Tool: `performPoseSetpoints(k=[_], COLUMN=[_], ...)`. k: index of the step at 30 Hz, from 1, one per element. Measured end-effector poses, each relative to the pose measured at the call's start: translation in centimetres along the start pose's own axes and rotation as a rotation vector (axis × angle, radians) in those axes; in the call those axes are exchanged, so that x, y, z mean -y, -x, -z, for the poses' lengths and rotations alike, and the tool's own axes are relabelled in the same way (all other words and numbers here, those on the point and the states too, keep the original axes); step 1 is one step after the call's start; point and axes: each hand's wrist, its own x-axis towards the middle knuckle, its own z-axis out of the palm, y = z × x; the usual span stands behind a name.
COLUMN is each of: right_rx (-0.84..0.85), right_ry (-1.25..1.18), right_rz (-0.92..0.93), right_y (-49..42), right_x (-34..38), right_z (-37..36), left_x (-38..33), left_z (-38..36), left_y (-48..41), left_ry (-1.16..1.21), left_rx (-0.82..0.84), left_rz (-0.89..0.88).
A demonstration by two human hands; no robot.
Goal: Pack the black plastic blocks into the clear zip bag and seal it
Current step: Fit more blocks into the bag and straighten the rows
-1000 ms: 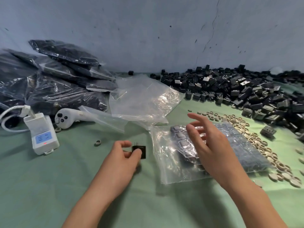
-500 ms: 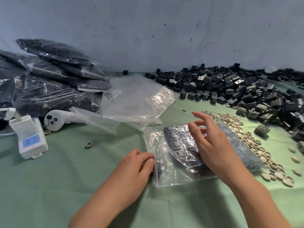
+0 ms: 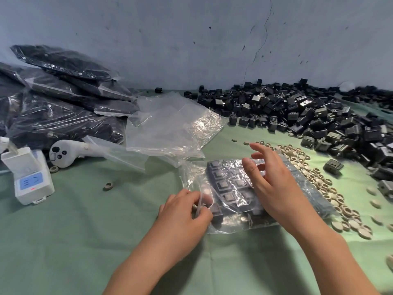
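Both forearms come in from the bottom of the frame. The left hand sits lower center with its fingers curled in, pinching the left edge of the clear zip bag right at the mouth. The right hand is palm down over the middle of the bag, fingers spread and relaxed, not gripping anything. Can't tell if the palm actually presses the plastic or just floats above it.

The bag lies flat on the green counter, center right of the frame, directly under the right hand and touching the left. Inside you can see black plastic blocks lined up in rows, plus one block sitting just beside the left fingertips, near the mouth.

The big loose pile of blocks fills the upper right, with a scatter of beige rings between it and the bag. Empty clear bags lie crumpled just above the hands, filled bags are stacked upper left, and a white controller and a white power strip sit at the left edge.
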Motion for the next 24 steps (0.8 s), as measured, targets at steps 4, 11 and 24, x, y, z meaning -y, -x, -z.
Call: performPoseSetpoints(k=[4,11,24], right_rx=[0.022,0.165,0.460], right_ry=[0.020,0.126,0.236], right_rz=[-0.012,0.041,0.057], right_y=[-0.1,-0.1,-0.3], right_x=[-0.3,-0.2,-0.9], right_z=[0.1,0.0,-0.5], left_x=[-0.2,0.0,0.6], left_z=[0.0,-0.7,-0.8], left_y=[-0.1,-0.5,-1.1], left_ry=[0.012,-0.037,-0.112], left_rx=[0.026,0.003,0.016], left_rz=[0.044,0.028,-0.030])
